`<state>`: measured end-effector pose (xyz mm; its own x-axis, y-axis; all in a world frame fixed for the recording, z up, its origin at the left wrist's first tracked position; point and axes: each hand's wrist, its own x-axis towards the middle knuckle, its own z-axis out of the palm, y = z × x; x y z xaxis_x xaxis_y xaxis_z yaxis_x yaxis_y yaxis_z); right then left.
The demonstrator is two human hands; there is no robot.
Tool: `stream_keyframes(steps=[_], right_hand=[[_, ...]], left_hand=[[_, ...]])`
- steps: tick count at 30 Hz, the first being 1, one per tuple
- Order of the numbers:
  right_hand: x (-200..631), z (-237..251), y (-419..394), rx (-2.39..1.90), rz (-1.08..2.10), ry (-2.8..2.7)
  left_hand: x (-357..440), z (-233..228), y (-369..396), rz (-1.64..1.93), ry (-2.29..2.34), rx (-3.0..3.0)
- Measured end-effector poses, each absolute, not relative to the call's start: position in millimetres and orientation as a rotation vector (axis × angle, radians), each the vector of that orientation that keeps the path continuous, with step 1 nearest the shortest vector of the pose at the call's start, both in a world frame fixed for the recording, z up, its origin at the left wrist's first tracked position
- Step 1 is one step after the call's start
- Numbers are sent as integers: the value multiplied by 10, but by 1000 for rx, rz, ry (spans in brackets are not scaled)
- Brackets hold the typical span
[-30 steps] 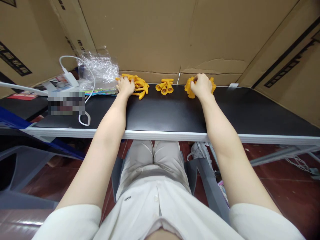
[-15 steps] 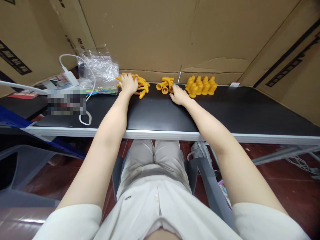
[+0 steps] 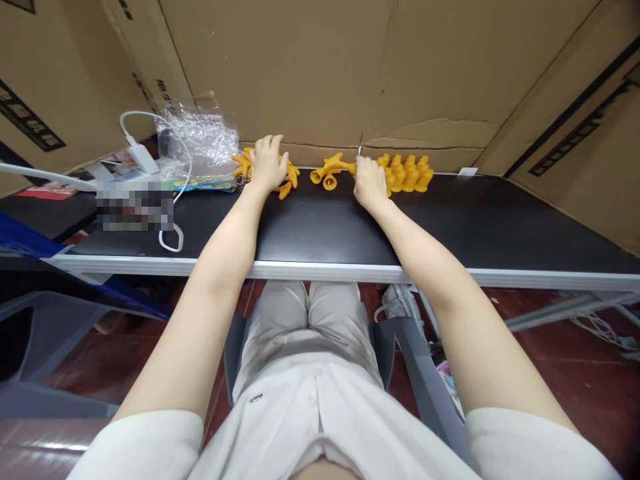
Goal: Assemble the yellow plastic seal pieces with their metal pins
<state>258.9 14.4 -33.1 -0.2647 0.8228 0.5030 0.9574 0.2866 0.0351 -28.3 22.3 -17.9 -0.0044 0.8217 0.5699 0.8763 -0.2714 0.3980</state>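
Resting palm-down with its fingers spread, the left hand (image 3: 268, 163) lies flat on a loose heap of yellow ribbed pieces (image 3: 287, 180) at the far edge of the black tabletop (image 3: 325, 230); it covers most of the heap and grips none of it. The right hand (image 3: 369, 181) sits a little to the side, fingers curled toward the small cluster of yellow funnel-shaped pieces (image 3: 325, 175) in the middle. Its fingertips meet the stem end of one of them, but whether they pinch it or only touch it cannot be told from here. Just beyond that hand, touching its far side, stands a tidy block of upright yellow pegs (image 3: 410, 172), set in rows against the cardboard wall (image 3: 350, 73) that backs the table.

Both forearms stretch out over the pale front rim of the table. To the left of the heap lies a crumpled clear plastic bag (image 3: 197, 137) with a strip of coloured print under it, then a white charger (image 3: 143, 159) whose cable loops down across the tabletop. More cardboard closes in the sides. The person is seated, in a white shirt and light trousers.
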Motion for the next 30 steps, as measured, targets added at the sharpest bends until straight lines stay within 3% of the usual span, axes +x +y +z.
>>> stream_keyframes(steps=[6,12,30], right_hand=[[2596,-254,160,-1312,-647,-2205],[2541,-170,5,-1288,-684,-2262],[2509,-144,-2,-1213,-596,-2276]], left_hand=[[96,-117,29,-998,-1386,-2611],[323,-50,-109,-932,-1572,-2364],[259,-18,-41,-1019,-1467,-2353]])
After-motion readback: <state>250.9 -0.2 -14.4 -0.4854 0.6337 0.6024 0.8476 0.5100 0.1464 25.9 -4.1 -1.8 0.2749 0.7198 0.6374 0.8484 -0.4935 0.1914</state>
